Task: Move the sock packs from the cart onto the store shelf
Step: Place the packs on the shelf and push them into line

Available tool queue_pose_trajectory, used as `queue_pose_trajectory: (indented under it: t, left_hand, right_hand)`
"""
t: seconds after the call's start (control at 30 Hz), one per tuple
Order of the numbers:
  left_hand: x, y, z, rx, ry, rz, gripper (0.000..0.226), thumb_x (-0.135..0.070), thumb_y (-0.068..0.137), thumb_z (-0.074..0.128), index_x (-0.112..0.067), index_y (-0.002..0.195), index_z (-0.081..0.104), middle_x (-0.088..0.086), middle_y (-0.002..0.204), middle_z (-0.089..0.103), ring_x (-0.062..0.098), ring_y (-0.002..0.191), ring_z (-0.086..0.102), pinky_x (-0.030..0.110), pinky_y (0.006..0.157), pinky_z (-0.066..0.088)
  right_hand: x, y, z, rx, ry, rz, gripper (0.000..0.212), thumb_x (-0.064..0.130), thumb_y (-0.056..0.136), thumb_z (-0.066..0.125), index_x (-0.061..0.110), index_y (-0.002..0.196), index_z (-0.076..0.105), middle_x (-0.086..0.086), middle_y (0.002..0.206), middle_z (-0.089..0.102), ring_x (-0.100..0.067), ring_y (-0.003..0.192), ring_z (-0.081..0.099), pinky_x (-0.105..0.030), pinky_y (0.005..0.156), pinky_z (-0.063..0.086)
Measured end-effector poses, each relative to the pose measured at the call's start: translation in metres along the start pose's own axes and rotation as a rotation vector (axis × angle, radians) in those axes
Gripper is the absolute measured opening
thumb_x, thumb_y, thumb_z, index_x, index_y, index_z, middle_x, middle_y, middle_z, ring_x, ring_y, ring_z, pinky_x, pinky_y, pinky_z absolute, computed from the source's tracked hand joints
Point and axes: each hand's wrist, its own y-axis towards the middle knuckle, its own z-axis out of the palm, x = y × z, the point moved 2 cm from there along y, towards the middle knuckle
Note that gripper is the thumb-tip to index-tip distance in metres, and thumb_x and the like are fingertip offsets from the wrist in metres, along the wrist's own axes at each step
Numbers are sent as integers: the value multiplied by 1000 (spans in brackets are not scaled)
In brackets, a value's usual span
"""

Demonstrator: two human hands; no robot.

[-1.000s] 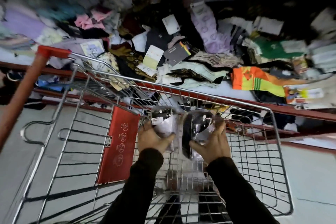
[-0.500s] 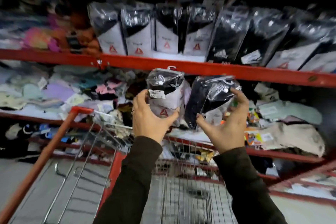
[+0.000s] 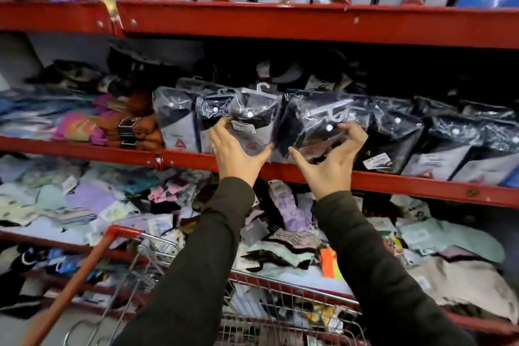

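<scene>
- The red metal shelf (image 3: 280, 170) ran across the whole view, its middle tier lined with a row of bagged socks (image 3: 438, 143) standing upright.
- The wire cart (image 3: 280, 314) stood below, its red handle (image 3: 84, 270) at the lower left.
- The left hand (image 3: 236, 153) grasped a clear sock pack (image 3: 254, 112) with a white hook, held at the shelf's front edge.
- The right hand (image 3: 332, 161) gripped a dark sock pack (image 3: 314, 121), touching the first pack.

Red shelf (image 3: 309, 19), black-and-grey sock packs (image 3: 254, 118), red-handled cart (image 3: 84, 270), dark sleeves (image 3: 213, 247).
</scene>
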Motion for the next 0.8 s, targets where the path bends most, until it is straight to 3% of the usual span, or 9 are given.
queue_pose_trajectory:
  t: [0.07,0.17,0.27,0.37,0.43,0.63,0.73,0.8]
  left_hand:
    - [8,5,6,2,18,-4,100,-36,65,93,-1,139,36,17,139,40,31,132,41,41,115,39]
    - [11,13,13,-12,26,17,97,-35,66,92,-3,138,36,16,137,41,33,130,45,41,113,41]
    - [8,19,20,12,60,15,97,-35,67,91,-3,139,35,16,138,40,33,130,46,39,112,40]
    - [10,18,26,86,162,-24,104,-43,69,88,-1,144,31,18,144,38,36,135,43,41,113,38]
    - [11,15,27,100,230,-39,103,-49,68,87,-2,142,33,16,140,41,36,129,49,42,107,43]
    - [9,10,16,202,279,-10,102,-46,76,83,-5,150,27,15,144,35,33,125,55,39,107,46]
    - [9,2,1,153,334,70,104,-37,78,84,-9,155,20,14,142,35,30,121,59,35,101,51]
    - [4,0,-9,68,481,228,106,-36,79,82,-11,158,15,16,143,37,30,118,57,38,97,55]
  right_hand:
    - [-4,-1,13,7,-29,14,80,27,67,92,18,117,31,-24,125,38,-8,115,35,6,100,23]
    - [-8,-3,25,-14,-102,29,80,30,67,92,15,116,32,-22,127,37,-4,114,34,8,94,30]
    - [-6,-2,35,-7,-181,75,82,34,67,92,11,118,33,-17,130,35,1,108,35,-14,82,50]
    - [-6,-2,41,66,-297,116,84,38,68,90,7,125,37,-16,131,35,-18,112,50,-29,73,59]
    - [-5,-4,44,116,-332,123,84,38,69,89,18,128,32,-15,130,36,-27,111,55,-31,70,59]
    - [3,-1,40,216,-418,135,85,36,77,83,15,143,34,-18,136,36,-32,119,52,-39,90,58]
    - [10,-3,30,182,-511,130,83,38,76,82,18,143,37,-18,142,34,-33,128,41,-44,105,45]
    - [17,0,21,132,-493,83,80,31,74,80,18,142,39,-16,149,30,-34,139,31,-48,114,31]
